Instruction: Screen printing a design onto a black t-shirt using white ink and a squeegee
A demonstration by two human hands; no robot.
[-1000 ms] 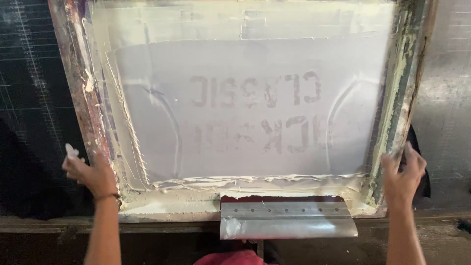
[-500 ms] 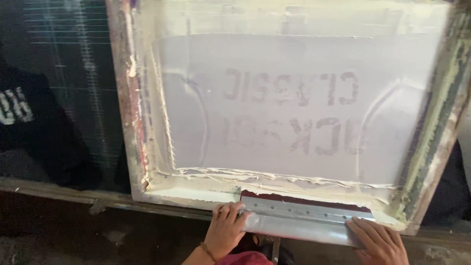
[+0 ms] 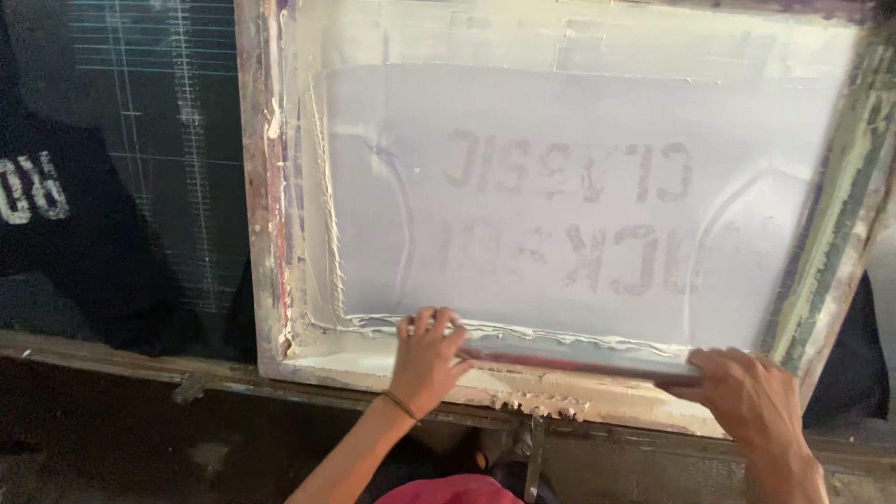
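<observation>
head cam | looks down, close | over screen frame (image 3: 264, 215) near edge | single view

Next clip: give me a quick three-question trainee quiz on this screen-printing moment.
1. True or false: both hands grip the squeegee.
2. Where does the squeegee sit on the screen: A) top edge, B) bottom edge, C) left side?
3. What lies to the left of the frame?

Key
1. True: the left hand holds one end, the right hand the other.
2. B, along the line of white ink.
3. A dark garment with white print, on a gridded board.
</observation>
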